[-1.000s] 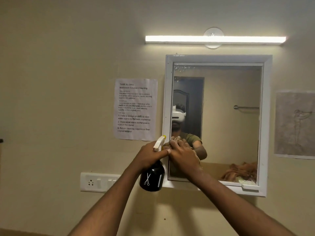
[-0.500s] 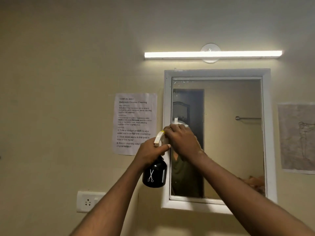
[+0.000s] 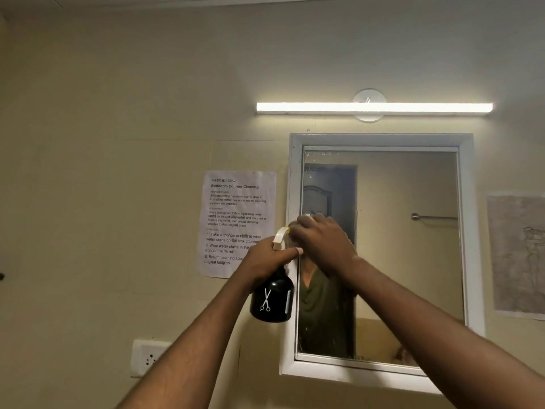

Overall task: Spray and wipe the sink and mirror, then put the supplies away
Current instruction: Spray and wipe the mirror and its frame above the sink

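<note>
Two hands meet at the left edge of a white-framed mirror (image 3: 380,255), mid-frame.
Left hand (image 3: 267,261) grips the neck of a black spray bottle (image 3: 272,299), which hangs upright, long axis vertical, white nozzle (image 3: 280,237) aimed up and right toward the glass. Right hand (image 3: 323,243) curls over the nozzle tip; what its grip holds I cannot tell. A printed task sheet (image 3: 236,222) hangs left of the mirror, a tube light (image 3: 374,107) above.

Both hands w/ spray bottle (image 3: 272,299) higher up mirror (image 3: 407,261).
</note>
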